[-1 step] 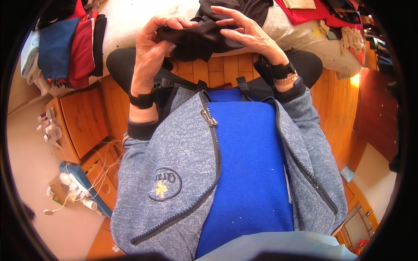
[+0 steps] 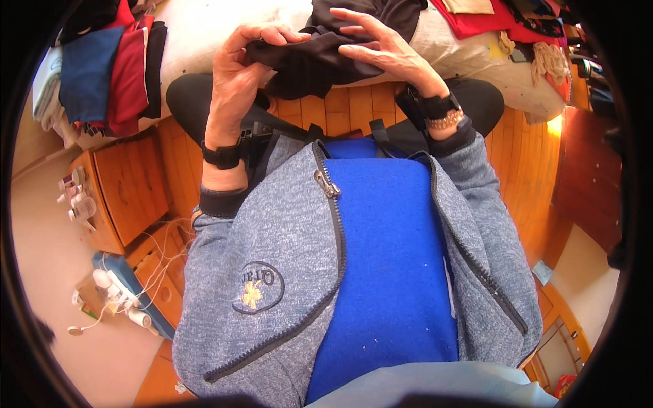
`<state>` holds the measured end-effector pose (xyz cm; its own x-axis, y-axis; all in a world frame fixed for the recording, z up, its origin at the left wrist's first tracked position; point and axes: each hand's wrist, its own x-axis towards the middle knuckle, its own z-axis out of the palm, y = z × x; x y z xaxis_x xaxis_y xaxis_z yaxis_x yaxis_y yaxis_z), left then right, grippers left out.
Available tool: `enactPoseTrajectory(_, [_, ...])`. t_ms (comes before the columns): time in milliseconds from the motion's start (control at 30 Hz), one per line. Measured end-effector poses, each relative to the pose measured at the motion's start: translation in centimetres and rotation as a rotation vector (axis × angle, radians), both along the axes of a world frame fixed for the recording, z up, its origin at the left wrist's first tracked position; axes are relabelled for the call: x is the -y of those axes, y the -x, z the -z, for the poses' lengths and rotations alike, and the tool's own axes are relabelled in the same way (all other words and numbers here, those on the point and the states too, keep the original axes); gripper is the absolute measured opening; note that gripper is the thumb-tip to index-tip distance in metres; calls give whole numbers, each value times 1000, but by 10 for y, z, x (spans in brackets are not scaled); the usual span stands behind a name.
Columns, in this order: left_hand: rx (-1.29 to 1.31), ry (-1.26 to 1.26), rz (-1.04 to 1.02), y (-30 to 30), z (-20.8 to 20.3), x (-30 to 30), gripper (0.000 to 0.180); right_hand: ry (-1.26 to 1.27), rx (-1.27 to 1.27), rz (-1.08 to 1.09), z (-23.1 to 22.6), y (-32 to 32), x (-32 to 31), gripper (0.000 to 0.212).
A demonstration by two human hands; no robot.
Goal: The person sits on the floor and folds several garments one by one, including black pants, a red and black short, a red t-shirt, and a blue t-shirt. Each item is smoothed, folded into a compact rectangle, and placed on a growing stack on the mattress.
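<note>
A black piece of clothing (image 2: pixel 303 71) is bunched in front of me, partly on the pale bed cover (image 2: pixel 194 51) and partly hanging over its edge. My left hand (image 2: pixel 235 75) pinches its left end between thumb and fingers. Above the cloth's right side is my right hand (image 2: pixel 394 58), fingers spread and thumb stretched out toward the cloth; whether the thumb touches it I cannot tell. Folds hide what kind of garment it is. Both wrists carry black straps, and a beaded bracelet (image 2: pixel 445 121) circles the right one.
Folded blue, red and black clothes (image 2: pixel 85 81) lie at the bed's left. More red clothing (image 2: pixel 466 24) lies at the right. A wooden cabinet (image 2: pixel 129 187) stands to my left, with white cables (image 2: pixel 160 255) and a power strip near it. Wooden flooring (image 2: pixel 513 180) runs beneath me.
My right hand has shifted very slightly, its thumb a little farther left. The left hand keeps its hold on the black clothing.
</note>
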<state>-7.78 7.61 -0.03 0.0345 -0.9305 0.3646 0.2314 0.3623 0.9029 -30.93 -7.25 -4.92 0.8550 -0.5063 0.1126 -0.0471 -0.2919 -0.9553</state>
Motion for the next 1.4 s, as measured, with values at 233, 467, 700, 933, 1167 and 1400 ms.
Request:
enactPoseTrajectory(233, [14, 69, 99, 4, -15, -5, 15, -216, 21, 108, 27, -25, -8, 26])
enactPoseTrajectory(467, [-160, 70, -276, -29, -18, -15, 25, -498, 569, 456, -40, 23, 23, 23])
enactPoseTrajectory(700, [-230, 76, -569, -62, -5, -14, 20, -714, 943, 606, -53, 60, 52, 18])
enactPoseTrajectory(933, [-242, 19, -713, -68, -12, -21, 12, -518, 925, 720, -53, 81, 50, 19])
enactPoseTrajectory(1167, [-13, -199, -902, -74, -16, -15, 11, -398, 814, 700, -90, 59, 33, 23])
enactPoseTrajectory(1400, [775, -173, -566, -22, -27, 14, 76, -585, 442, 222, -105, -13, 9, 21])
